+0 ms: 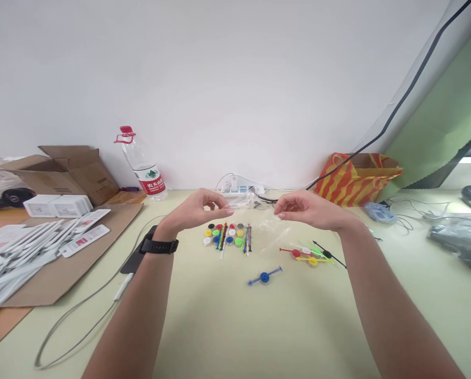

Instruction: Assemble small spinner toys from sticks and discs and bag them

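Observation:
My left hand [201, 208] is raised over the table with its fingers loosely curved, thumb slightly apart, and nothing visible in it. Facing it, my right hand [308, 210] hovers in a similar curl, also without a visible object. Between and below them lie rows of small coloured round discs [229, 240] with bundles of thin coloured arrow sticks [222, 239]. Nearer to me is a blue arrow spinner [264, 278], a disc with an arrow through it. Below my right hand are several more spinners, including a red spinner [296, 253], a yellow spinner [313, 261] and a black spinner [327, 255].
Clear plastic film [270, 231] lies behind the spinners, before a power strip [235, 187]. Left stand a large bottle [150, 179], a cardboard box [77, 176] and a pile of white packets [30, 252]; a cable [77, 310] loops nearby. A striped bag [349, 184] stands right.

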`<state>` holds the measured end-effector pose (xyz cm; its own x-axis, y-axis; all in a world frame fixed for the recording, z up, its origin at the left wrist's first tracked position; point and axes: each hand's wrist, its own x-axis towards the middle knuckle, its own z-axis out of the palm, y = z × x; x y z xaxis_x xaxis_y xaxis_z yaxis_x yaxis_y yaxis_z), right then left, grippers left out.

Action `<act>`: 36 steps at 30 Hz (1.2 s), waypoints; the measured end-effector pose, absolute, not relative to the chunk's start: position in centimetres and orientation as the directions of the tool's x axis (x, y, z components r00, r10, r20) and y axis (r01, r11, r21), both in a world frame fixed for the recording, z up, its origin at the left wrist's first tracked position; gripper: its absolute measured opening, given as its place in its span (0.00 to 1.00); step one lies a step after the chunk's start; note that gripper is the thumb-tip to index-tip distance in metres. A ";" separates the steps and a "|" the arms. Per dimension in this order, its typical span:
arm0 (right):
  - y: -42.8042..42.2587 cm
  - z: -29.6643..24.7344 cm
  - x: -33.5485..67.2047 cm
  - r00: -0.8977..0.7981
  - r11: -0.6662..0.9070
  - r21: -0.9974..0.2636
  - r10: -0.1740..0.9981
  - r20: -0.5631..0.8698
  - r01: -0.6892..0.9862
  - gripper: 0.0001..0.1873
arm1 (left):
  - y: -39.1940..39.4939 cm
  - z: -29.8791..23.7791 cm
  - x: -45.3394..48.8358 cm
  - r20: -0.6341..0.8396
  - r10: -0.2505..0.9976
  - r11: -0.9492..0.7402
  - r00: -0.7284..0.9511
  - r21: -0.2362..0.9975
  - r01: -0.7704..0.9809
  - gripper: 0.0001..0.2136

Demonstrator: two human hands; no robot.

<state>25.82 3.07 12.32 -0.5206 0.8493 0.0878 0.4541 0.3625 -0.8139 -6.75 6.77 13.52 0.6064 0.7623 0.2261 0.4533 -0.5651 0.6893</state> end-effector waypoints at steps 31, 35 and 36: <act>3.5 11.8 26.8 -0.369 0.343 -0.861 0.907 0.201 0.375 0.23 | 8.2 11.3 -4.7 0.398 0.872 -0.466 0.285 0.854 0.232 0.15; 3.5 11.9 27.0 -0.327 0.361 -0.860 0.912 0.246 0.360 0.24 | 8.7 11.0 -5.6 0.371 0.885 -0.442 0.280 0.860 0.254 0.10; 3.4 12.1 26.9 -0.316 0.380 -0.854 0.909 0.273 0.355 0.23 | 8.8 11.1 -5.8 0.365 0.879 -0.445 0.308 0.859 0.253 0.09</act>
